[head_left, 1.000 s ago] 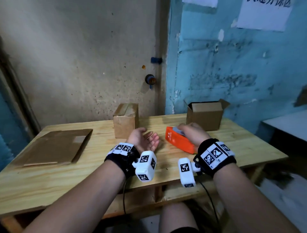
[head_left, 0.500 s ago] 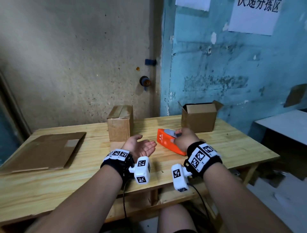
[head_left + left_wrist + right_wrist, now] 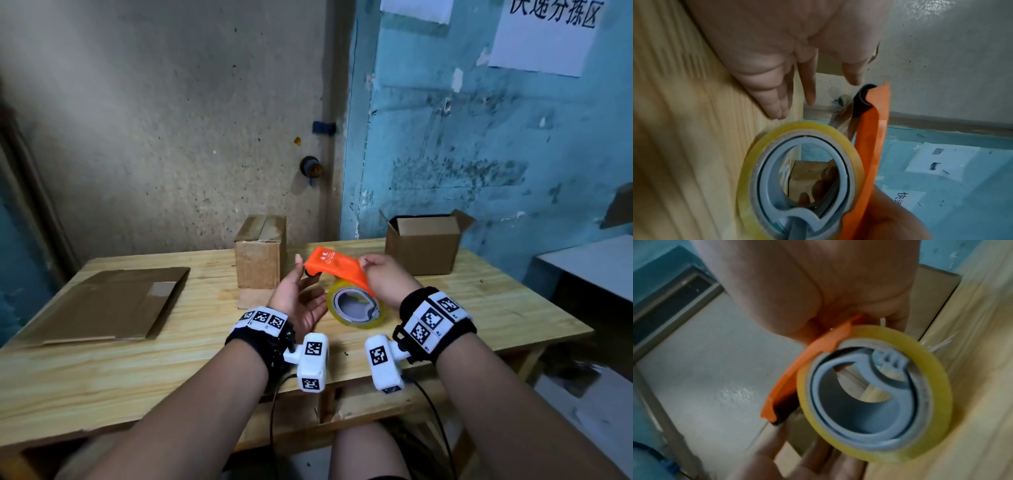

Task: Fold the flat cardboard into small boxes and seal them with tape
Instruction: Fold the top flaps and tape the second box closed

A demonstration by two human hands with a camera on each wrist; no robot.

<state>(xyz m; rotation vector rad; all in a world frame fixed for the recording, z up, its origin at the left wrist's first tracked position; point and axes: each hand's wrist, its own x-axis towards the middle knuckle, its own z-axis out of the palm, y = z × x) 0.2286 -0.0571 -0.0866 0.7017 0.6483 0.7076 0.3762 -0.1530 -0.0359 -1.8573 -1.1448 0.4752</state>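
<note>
While our right hand [image 3: 383, 277] grips the orange dispenser [image 3: 337, 267] clear of the surface [image 3: 479, 308], our left hand [image 3: 301, 298] waits beside it with fingers loosely spread, holding nothing. We judge the dispenser light and rigid, best held by its body; the tape [image 3: 356, 306] end is sticky. Half a second ago it sat lower, nearer the surface. Flat cardboard [image 3: 102, 305] lies left.

left hand [image 3: 297, 297]: palm up, fingers straight (relaxed) | right hand [image 3: 385, 278]: raised, fingers curled, gripping
</note>
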